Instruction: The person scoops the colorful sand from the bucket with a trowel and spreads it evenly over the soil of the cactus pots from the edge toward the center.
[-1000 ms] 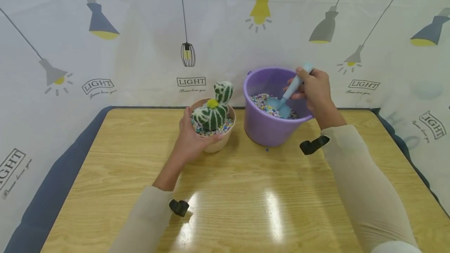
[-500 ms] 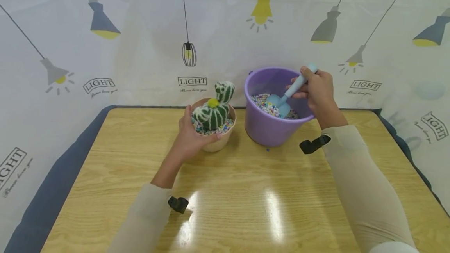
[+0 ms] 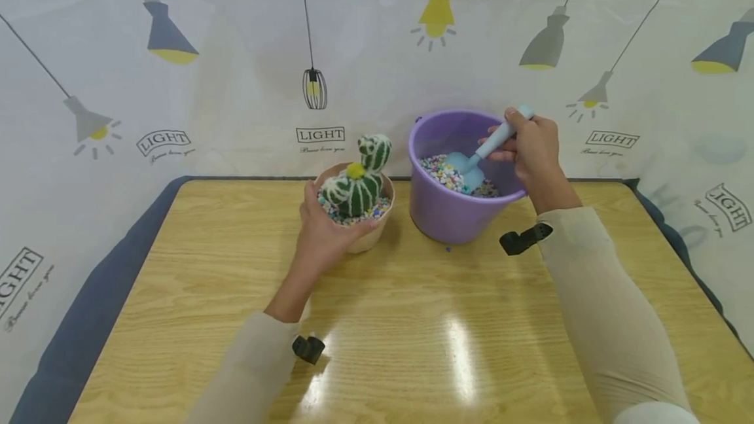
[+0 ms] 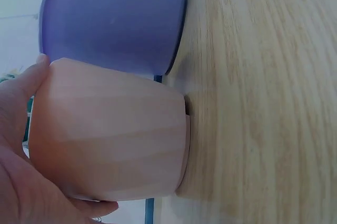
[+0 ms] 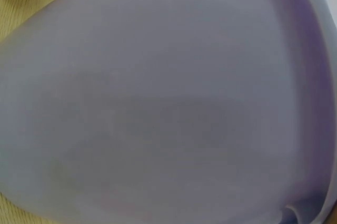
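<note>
the scoop point(image 3: 491, 145) was gripped by the right hand point(image 3: 538, 148), its long axis slanted down and leftward into the bucket point(image 3: 450, 218), toward the pot point(image 4: 113, 134) held by the left hand point(image 3: 324, 233).

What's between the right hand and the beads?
The head view shows the blue scoop: the right hand grips its handle, and its blade sits among the beads in the purple bucket.

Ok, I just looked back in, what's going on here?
A person's left hand grips the pot, which holds a cactus set among colourful pebbles. The right hand holds a scoop by its handle, with the blade down at the pebbles inside the purple bucket. The bucket stands on the table, beside the pot.
</note>
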`<state>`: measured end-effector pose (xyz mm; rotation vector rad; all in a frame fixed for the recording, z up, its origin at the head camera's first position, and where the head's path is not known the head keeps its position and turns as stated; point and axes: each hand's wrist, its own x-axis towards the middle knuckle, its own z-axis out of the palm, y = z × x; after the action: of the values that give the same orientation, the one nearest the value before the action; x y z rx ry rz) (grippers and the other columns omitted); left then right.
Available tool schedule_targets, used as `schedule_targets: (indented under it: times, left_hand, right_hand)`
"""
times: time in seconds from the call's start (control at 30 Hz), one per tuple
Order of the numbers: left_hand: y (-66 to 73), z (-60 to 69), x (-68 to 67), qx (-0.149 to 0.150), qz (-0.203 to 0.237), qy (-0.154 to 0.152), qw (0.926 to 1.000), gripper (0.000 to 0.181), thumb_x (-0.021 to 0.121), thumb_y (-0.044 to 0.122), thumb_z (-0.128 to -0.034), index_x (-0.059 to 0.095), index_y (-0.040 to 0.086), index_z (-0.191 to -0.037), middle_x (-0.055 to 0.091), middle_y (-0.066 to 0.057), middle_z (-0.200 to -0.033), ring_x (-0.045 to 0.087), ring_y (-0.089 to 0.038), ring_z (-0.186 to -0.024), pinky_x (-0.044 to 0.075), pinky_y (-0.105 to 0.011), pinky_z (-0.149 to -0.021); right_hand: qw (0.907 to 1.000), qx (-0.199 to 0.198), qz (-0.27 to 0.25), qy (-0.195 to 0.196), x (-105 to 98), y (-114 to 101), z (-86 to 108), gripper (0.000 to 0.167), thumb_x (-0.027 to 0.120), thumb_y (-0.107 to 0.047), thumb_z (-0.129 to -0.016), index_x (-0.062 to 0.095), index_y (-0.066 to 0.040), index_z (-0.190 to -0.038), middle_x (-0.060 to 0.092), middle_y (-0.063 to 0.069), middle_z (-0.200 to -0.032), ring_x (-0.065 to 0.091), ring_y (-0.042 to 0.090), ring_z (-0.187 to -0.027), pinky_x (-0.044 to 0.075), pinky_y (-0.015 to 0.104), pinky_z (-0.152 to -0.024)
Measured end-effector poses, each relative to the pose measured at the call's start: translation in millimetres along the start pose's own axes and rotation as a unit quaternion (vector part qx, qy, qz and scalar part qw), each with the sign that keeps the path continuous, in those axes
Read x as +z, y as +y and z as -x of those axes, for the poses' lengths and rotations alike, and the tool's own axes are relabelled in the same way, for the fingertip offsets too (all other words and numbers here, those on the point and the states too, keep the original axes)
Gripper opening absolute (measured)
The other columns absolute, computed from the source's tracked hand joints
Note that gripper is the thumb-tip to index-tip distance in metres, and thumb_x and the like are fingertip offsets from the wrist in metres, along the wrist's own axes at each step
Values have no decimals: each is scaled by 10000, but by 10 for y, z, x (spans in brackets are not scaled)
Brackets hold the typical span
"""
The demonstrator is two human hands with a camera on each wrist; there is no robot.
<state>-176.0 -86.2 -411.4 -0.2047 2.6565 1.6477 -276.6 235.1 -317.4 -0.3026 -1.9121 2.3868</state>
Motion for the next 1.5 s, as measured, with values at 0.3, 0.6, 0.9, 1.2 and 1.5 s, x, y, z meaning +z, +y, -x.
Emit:
schedule_targets:
  times: [0.3, 0.6, 0.9, 1.2, 1.5]
  left_hand:
    - [-20, -84, -81, 390, 219, -266, 9986, 1202, 886, 490, -629, 95, 238, -1498, 275, -191, -1445, 384, -373, -1300, 375, -571, -1053]
    - [-69, -171, -129, 827, 643, -562, 9929, 1043, 904, 339, -656, 216, 226, -1432, 319, -111, -1410, 399, -264, -1279, 394, -466, -1061]
    - [-100, -212, -117, 1112, 924, -654, 9873, 968, 906, 227, -664, 270, 197, -1394, 392, -49, -1365, 437, -208, -1249, 385, -414, -1071]
    - [-107, -218, -137, 1200, 1043, -832, 9838, 985, 903, 172, -657, 265, 176, -1408, 418, -41, -1360, 466, -216, -1242, 425, -399, -1048]
    - [-86, -205, -202, 1142, 1150, -1107, 9805, 1027, 897, 174, -670, 225, 167, -1447, 423, -53, -1363, 485, -235, -1237, 449, -392, -1030]
  right_hand:
    - [9995, 110, -270, 144, 3, -17, -26, 253, 578, -229, -981, 530, 7, -1058, 713, 130, -735, 728, 277, -686, 578, 357, -541]
    - [9981, 184, -482, 331, -8, -16, -41, 220, 571, -212, -986, 521, -4, -1038, 717, 135, -745, 726, 304, -703, 581, 372, -567]
    - [9948, 341, -750, 591, -21, -6, -97, 226, 555, -206, -992, 488, -2, -1065, 712, 144, -724, 721, 310, -670, 579, 384, -560]
    - [9906, 374, -930, 929, -20, -13, -80, 274, 564, -227, -988, 469, -13, -1131, 706, 123, -715, 727, 310, -737, 584, 378, -589]
    - [9813, 406, -1365, 1292, 6, -53, -50, 297, 594, -228, -974, 471, -53, -1181, 699, 147, -819, 727, 322, -756, 581, 389, -647]
